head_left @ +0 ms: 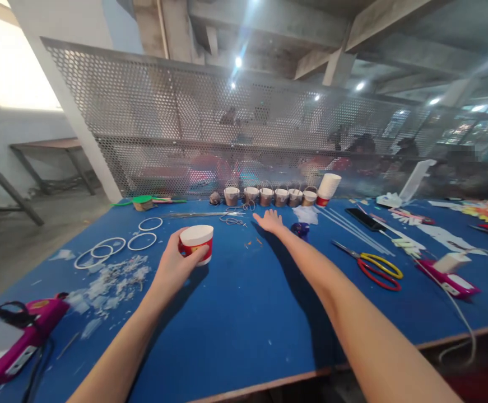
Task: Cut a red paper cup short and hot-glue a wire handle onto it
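Note:
My left hand (pixel 173 267) grips an upside-down red and white paper cup (pixel 196 242) just above the blue table (pixel 244 313). My right hand (pixel 269 220) is stretched far forward with fingers spread and holds nothing. It hovers near a row of brown paper cups (pixel 269 196) with wire handles that stand along the mesh screen, and near some bent wire pieces (pixel 232 215) lying on the table. A stack of red and white cups (pixel 328 189) stands at the right end of that row.
White paper rings (pixel 142 241) and paper scraps (pixel 109 285) lie at left. Pink glue guns rest at front left (pixel 17 336) and at right (pixel 454 280). Scissors (pixel 373 266), a phone (pixel 365 219), white sticks and a purple object (pixel 300 229) are to the right.

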`<control>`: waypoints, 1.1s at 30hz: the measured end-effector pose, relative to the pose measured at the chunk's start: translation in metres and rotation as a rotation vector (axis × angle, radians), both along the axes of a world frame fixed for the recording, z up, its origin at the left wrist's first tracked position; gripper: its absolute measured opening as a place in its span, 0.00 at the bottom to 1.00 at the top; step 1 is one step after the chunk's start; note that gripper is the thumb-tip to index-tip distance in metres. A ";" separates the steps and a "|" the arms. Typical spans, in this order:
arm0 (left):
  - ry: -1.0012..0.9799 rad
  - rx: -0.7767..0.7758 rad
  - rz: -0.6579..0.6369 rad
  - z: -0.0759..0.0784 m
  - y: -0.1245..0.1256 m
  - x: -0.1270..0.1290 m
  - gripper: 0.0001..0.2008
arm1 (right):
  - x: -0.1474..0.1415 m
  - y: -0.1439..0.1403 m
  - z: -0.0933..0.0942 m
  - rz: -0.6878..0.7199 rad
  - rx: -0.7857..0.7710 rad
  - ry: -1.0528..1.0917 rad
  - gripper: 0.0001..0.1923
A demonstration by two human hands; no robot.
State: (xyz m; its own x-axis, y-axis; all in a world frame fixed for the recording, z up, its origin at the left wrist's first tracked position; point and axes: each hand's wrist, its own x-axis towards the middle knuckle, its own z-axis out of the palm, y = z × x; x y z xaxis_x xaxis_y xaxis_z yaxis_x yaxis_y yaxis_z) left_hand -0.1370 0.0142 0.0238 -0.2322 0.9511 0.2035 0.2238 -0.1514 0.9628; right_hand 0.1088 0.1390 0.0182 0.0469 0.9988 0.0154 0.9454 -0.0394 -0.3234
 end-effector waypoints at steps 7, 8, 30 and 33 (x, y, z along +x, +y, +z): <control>-0.003 -0.003 0.034 -0.006 0.012 -0.009 0.33 | -0.035 -0.055 -0.043 0.373 -0.010 0.086 0.34; 0.000 0.012 0.031 -0.006 0.012 -0.009 0.33 | -0.032 -0.057 -0.042 0.405 0.004 0.097 0.33; -0.045 0.019 0.042 -0.007 0.013 -0.016 0.29 | -0.022 0.009 -0.043 0.091 0.108 0.237 0.14; -0.034 0.025 0.042 -0.006 0.012 -0.015 0.28 | -0.019 0.003 -0.045 0.079 0.115 0.263 0.16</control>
